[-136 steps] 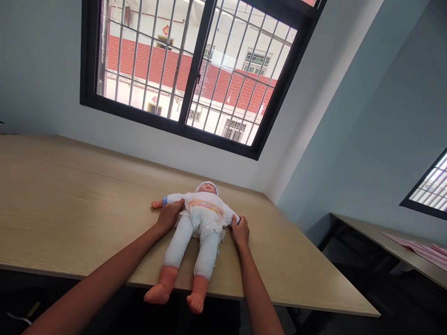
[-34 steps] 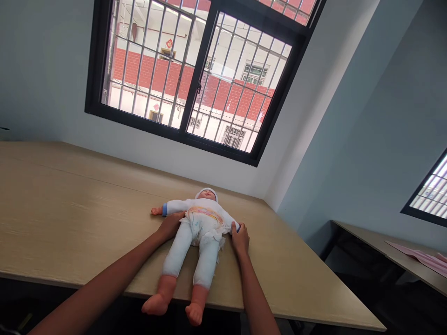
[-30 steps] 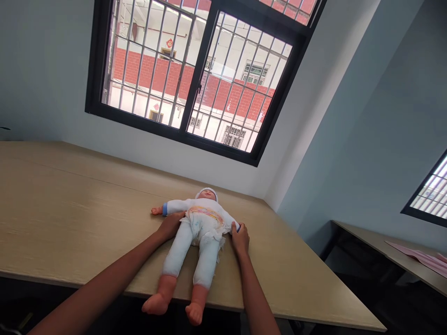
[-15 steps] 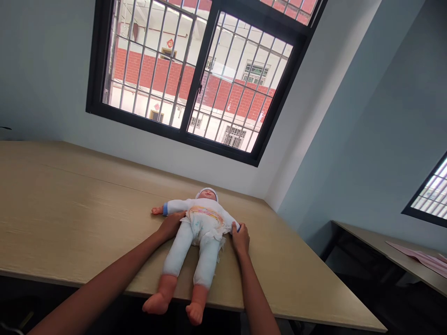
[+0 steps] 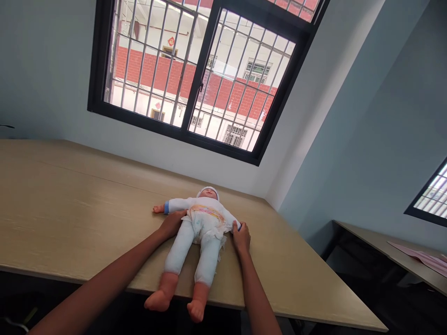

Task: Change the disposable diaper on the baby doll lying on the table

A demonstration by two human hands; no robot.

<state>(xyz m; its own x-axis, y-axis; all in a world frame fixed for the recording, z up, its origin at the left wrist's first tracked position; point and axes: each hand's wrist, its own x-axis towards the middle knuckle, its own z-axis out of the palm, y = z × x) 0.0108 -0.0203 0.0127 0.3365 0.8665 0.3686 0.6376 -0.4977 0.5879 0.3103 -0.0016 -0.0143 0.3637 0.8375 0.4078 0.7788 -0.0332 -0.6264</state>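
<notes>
A baby doll (image 5: 208, 203) lies on its back on the table (image 5: 104, 223), head toward the window and feet over the front edge. It wears a white suit and cap, with a white diaper (image 5: 206, 222) around its hips over the suit. The diaper has a coloured waistband and ruffled, loose-looking edges. My left hand (image 5: 172, 224) is closed against the doll's side at the diaper's edge, its fingertips partly hidden. At the other side, my right hand (image 5: 241, 237) grips the doll by its sleeve end, thumb on top; the doll's hand there is hidden.
Behind the table is a wall with a barred, dark-framed window (image 5: 185, 135). To the right, beyond a gap, stands a second table (image 5: 370, 237) with pink sheets (image 5: 419, 258) on it. The table's front edge runs just under the doll's feet.
The view has shifted very slightly. Both hands and the doll keep the same places relative to each other.
</notes>
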